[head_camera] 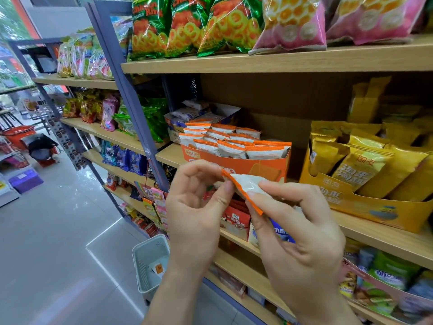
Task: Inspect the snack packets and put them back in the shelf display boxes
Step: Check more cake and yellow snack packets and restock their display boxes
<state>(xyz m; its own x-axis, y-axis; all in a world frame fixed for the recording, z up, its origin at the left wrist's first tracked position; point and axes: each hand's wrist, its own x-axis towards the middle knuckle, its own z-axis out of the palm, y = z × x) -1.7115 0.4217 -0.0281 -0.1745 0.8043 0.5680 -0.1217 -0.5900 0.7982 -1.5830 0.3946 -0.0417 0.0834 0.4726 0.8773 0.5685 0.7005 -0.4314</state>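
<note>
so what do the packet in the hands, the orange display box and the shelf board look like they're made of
Packet: thin plastic film by the look, white with orange sealed edges; it creases and catches glare where the left hand and right hand pinch it.
Orange display box: probably printed cardboard, with flat stiff walls and a cut top edge.
Shelf board: pale wood-grain finish, likely laminate; solid wood can't be ruled out.

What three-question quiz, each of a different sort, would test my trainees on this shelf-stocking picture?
1. True or false: both the left hand and the right hand grip the orange-edged packet.
2. Which display box holds matching packets? A. the orange box B. the yellow box
3. Fill in: a grey ____ stands on the floor below the hands.

Key: 1 true; 2 A; 3 basket.
</note>
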